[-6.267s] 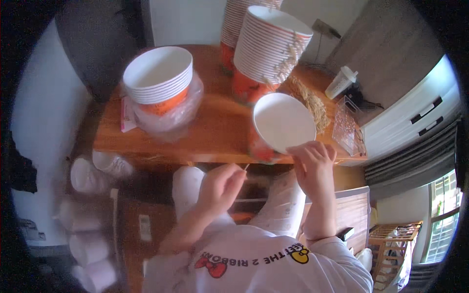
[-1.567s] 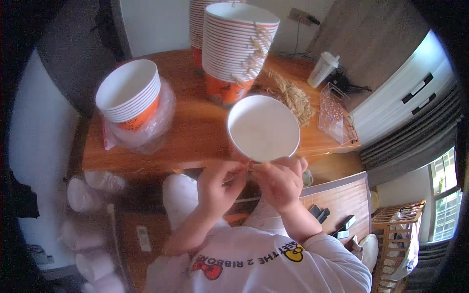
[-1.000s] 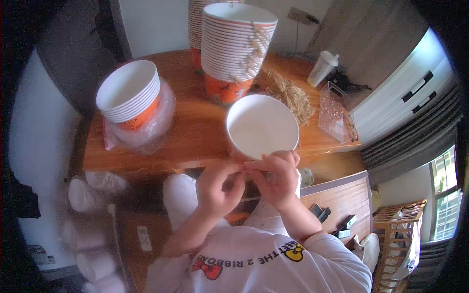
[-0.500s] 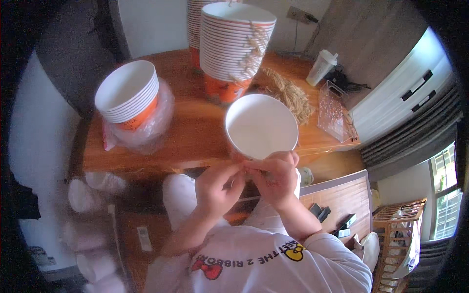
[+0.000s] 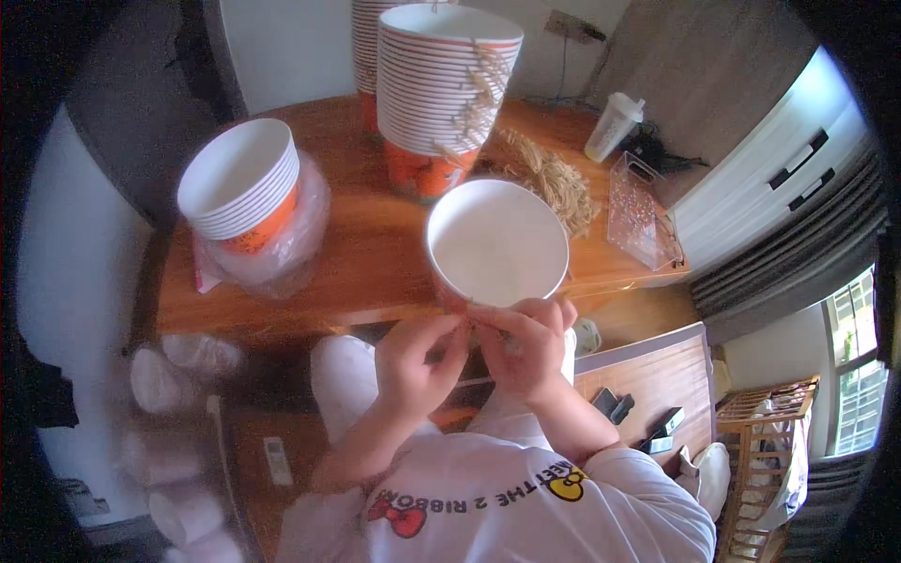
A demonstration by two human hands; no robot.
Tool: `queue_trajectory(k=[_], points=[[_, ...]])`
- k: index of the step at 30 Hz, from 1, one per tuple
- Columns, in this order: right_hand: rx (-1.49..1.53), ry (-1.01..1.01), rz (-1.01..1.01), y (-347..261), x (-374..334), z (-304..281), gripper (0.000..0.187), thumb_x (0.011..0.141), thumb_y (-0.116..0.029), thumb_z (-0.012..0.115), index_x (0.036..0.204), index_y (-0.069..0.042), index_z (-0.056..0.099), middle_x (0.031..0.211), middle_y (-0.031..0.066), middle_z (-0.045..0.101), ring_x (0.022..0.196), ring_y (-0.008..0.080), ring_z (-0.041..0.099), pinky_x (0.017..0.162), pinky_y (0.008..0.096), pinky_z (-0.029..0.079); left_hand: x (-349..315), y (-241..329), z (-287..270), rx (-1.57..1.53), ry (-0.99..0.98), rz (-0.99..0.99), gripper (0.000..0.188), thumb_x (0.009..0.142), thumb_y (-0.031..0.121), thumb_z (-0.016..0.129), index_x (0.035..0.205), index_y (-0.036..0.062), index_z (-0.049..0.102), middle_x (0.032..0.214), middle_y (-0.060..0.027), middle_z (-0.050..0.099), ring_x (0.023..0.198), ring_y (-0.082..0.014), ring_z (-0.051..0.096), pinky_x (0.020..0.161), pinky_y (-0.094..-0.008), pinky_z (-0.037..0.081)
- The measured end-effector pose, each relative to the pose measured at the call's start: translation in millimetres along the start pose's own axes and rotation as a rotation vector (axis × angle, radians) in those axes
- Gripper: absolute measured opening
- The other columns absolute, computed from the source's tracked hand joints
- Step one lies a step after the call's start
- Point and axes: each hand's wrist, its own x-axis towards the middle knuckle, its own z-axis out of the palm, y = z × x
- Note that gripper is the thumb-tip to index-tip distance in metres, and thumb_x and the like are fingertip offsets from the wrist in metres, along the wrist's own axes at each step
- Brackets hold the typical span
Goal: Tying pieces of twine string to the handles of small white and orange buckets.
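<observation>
A large paper bucket [image 5: 497, 239] with a white inside stands at the table's near edge, its mouth tipped toward me. Just below its near rim, my left hand [image 5: 419, 364] and my right hand [image 5: 522, 345] meet, thumbs and fingertips pinched close together. Whatever lies between the fingertips is too small or too hidden to make out. The right fingers touch or nearly touch the bucket's wall. Behind the bucket rises a tall stack of nested white and orange buckets [image 5: 441, 94], with tan cord loops [image 5: 481, 98] hanging down its side.
On the wooden table [image 5: 361, 235], a bundle of tan cords [image 5: 554, 178] lies right of the stack. A shorter bucket stack [image 5: 239, 183] in plastic wrap stands at left. Farther right are a lidded cup [image 5: 615, 127] and a clear tray [image 5: 640, 214]. Wrapped white rolls [image 5: 183, 511] sit lower left.
The bucket and table things appear shifted slightly left in view. Both hands stay pinched at the bucket's near side, with only small finger movement.
</observation>
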Motion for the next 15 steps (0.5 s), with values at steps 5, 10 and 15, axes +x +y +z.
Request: queue_trajectory(k=[5, 10, 15], points=[[0.016, 0.016, -0.008, -3.8, 4.9, -0.8, 0.039, 0.068, -0.010, 0.079, 0.104, -0.016, 0.067, 0.091, -0.0083, 0.063, 0.082, 0.0114, 0.054, 0.078, 0.0320, 0.032, 1.8, -0.6, 0.2, 0.069, 0.001, 0.113, 0.014, 0.076, 0.001, 0.069, 0.088, 0.0040, 0.066, 0.077, -0.0123, 0.064, 0.066, -0.0305, 0.063, 0.059, -0.0376, 0.050], [0.010, -0.001, 0.030, -1.8, 2.3, 1.0, 0.037, 0.065, -0.011, 0.081, 0.100, -0.019, 0.070, 0.087, -0.0082, 0.063, 0.082, 0.0113, 0.054, 0.078, 0.0308, 0.032, 0.9, 1.4, -2.5, 0.149, -0.025, 0.108, 0.013, 0.075, 0.001, 0.069, 0.087, 0.0039, 0.065, 0.080, -0.0118, 0.065, 0.071, -0.0308, 0.063, 0.064, -0.0383, 0.050], [0.021, -0.024, 0.075, -2.9, 2.3, -2.0, 0.034, 0.064, -0.008, 0.080, 0.095, -0.019, 0.072, 0.084, -0.0083, 0.062, 0.080, 0.0126, 0.054, 0.078, 0.0305, 0.033, 4.0, -1.3, 0.0, 0.204, 0.027, 0.153, 0.014, 0.074, 0.003, 0.070, 0.085, 0.0066, 0.063, 0.077, -0.0100, 0.063, 0.069, -0.0302, 0.062, 0.063, -0.0382, 0.049]])
